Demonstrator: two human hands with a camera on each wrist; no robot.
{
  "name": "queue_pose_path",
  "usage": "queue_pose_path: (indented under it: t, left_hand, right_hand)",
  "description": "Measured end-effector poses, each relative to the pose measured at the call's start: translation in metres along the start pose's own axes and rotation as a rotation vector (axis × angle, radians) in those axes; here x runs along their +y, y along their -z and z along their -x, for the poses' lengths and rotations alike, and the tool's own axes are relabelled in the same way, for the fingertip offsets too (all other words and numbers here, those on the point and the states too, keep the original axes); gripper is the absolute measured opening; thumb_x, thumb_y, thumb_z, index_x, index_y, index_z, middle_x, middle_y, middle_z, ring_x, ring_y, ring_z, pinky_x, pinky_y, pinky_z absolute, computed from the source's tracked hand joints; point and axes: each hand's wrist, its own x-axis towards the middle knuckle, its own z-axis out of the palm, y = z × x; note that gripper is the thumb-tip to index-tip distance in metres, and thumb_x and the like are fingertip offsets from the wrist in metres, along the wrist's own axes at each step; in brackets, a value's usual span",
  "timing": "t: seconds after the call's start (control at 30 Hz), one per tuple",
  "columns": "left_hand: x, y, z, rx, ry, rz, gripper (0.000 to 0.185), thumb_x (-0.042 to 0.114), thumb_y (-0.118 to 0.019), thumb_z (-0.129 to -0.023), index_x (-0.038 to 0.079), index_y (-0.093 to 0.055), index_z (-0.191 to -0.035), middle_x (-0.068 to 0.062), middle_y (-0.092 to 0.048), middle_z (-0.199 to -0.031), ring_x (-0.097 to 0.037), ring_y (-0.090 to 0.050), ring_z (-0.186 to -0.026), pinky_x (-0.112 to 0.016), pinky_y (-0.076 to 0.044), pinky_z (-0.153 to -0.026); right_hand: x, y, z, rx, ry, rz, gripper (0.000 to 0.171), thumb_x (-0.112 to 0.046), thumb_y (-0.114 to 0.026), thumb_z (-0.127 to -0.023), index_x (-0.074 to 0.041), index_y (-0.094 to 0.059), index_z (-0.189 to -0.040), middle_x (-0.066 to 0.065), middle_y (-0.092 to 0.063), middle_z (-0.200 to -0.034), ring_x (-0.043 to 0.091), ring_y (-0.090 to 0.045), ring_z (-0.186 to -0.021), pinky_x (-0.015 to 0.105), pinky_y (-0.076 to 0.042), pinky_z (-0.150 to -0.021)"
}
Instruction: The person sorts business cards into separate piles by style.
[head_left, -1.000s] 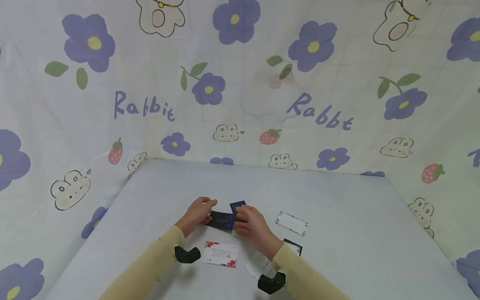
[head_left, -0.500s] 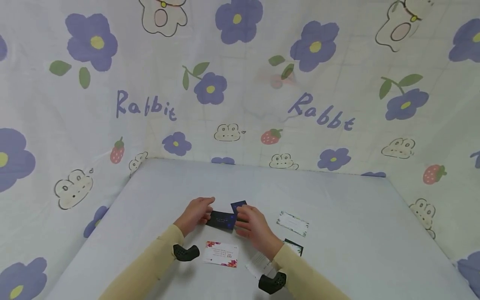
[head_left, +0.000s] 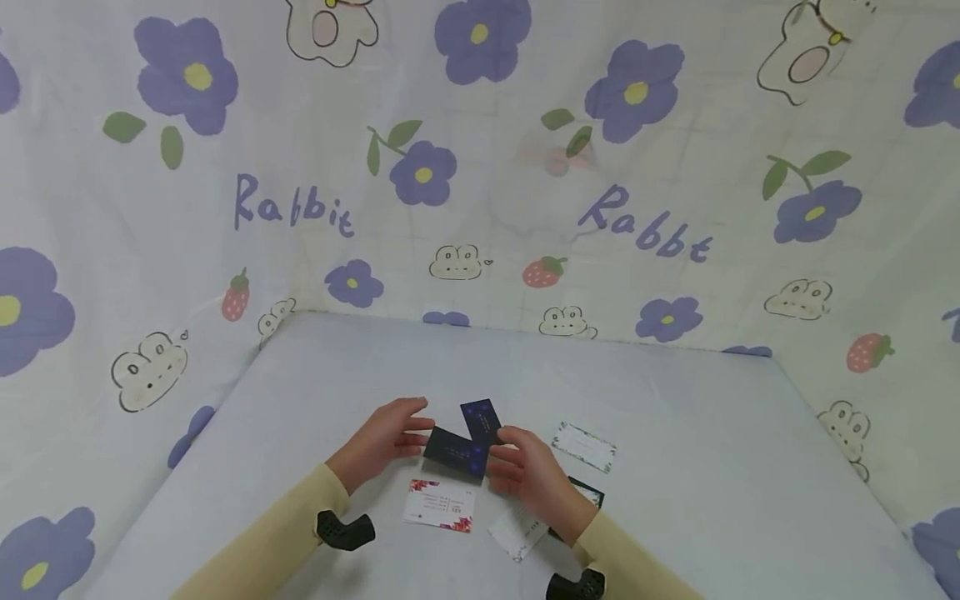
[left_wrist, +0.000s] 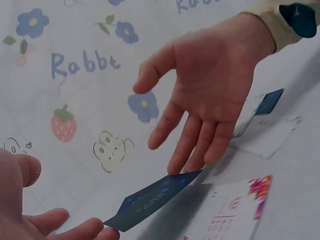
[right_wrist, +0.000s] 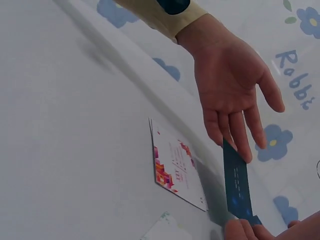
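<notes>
Between my two hands a dark blue business card (head_left: 453, 452) is held up off the table by its short ends, its shadow below it in the left wrist view. My left hand (head_left: 381, 442) touches its left end with extended fingers, thumb apart. Fingertips of my right hand (head_left: 536, 473) meet its other end, likewise with the thumb away from the card. Behind it lies a second dark blue card (head_left: 478, 415), partly covered by the first. On the table in front, a white card with red flower corners (head_left: 441, 506) lies flat, with another edge under it in the right wrist view.
A white card with a leafy border (head_left: 585, 447) lies to the right. Nearer, another white card (head_left: 517, 532) and a dark-edged card (head_left: 589, 492) lie partly beneath my right forearm. A flower-printed curtain (head_left: 480, 208) stands around the table's far and side edges.
The front dark card has shifted right and slightly nearer to me, along with my right hand. More of the second dark card shows. My left forearm has moved a little left and lower.
</notes>
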Motion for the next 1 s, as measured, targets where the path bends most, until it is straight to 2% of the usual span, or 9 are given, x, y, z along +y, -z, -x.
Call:
queue_pose_path:
  t: [0.1,0.2,0.33,0.43,0.63,0.83,1.0]
  left_hand:
    - [-0.002,-0.002,0.015,-0.027,0.007,0.019,0.061,0.039,-0.05,-0.105,0.005,-0.038,-0.154,-0.022,-0.06,-0.142,-0.026,-0.065,-0.104,-0.029,-0.055,-0.086]
    - [-0.004,-0.003,0.028,-0.045,0.007,0.024,0.061,0.04,-0.051,-0.105,0.004,-0.04,-0.153,-0.022,-0.062,-0.14,-0.024,-0.066,-0.103,-0.031,-0.056,-0.087]
    - [-0.008,-0.007,0.038,-0.103,-0.007,0.017,0.063,0.04,-0.049,-0.105,0.0,-0.038,-0.153,-0.026,-0.06,-0.142,-0.023,-0.067,-0.105,-0.033,-0.057,-0.09]
    - [-0.009,-0.012,0.043,-0.149,-0.018,0.0,0.064,0.04,-0.047,-0.106,-0.003,-0.036,-0.153,-0.029,-0.057,-0.143,-0.022,-0.068,-0.103,-0.033,-0.057,-0.09]
    - [-0.011,-0.023,0.047,-0.242,-0.02,-0.025,0.065,0.039,-0.045,-0.107,-0.007,-0.035,-0.152,-0.029,-0.06,-0.139,-0.021,-0.07,-0.104,-0.037,-0.057,-0.096]
    - [-0.014,-0.043,0.046,-0.313,-0.001,-0.017,0.07,0.041,-0.048,-0.105,-0.008,-0.031,-0.152,-0.032,-0.056,-0.142,-0.025,-0.069,-0.109,-0.042,-0.056,-0.1]
    - [-0.016,-0.062,0.045,-0.327,0.04,-0.02,0.071,0.042,-0.051,-0.104,-0.008,-0.032,-0.151,-0.032,-0.056,-0.141,-0.03,-0.069,-0.112,-0.046,-0.056,-0.101]
  right_hand:
    - [0.002,0.004,0.01,-0.002,-0.043,-0.021,0.076,-0.041,-0.051,-0.102,-0.003,-0.019,-0.159,0.036,-0.039,-0.154,0.04,-0.059,-0.129,0.041,-0.055,-0.099]
    - [0.004,0.007,0.018,0.007,-0.091,-0.056,0.074,-0.04,-0.05,-0.102,-0.005,-0.018,-0.159,0.037,-0.041,-0.152,0.036,-0.064,-0.12,0.041,-0.057,-0.097]
    - [0.008,0.014,0.027,0.013,-0.131,-0.087,0.07,-0.039,-0.05,-0.103,-0.005,-0.021,-0.157,0.037,-0.044,-0.15,0.034,-0.067,-0.113,0.041,-0.058,-0.095]
    - [0.012,0.022,0.033,0.007,-0.133,-0.1,0.068,-0.038,-0.048,-0.104,-0.003,-0.022,-0.156,0.038,-0.043,-0.15,0.04,-0.066,-0.117,0.045,-0.057,-0.099]
    - [0.014,0.042,0.047,0.006,-0.116,-0.107,0.067,-0.039,-0.044,-0.105,-0.001,-0.024,-0.157,0.043,-0.036,-0.152,0.05,-0.06,-0.125,0.052,-0.052,-0.105]
    - [0.009,0.065,0.057,-0.006,-0.119,-0.075,0.07,-0.042,-0.045,-0.105,-0.004,-0.02,-0.158,0.044,-0.031,-0.154,0.046,-0.062,-0.122,0.05,-0.054,-0.103]
    - [0.005,0.078,0.064,0.015,-0.125,-0.027,0.072,-0.042,-0.045,-0.104,-0.004,-0.017,-0.158,0.043,-0.033,-0.154,0.042,-0.065,-0.117,0.046,-0.057,-0.099]
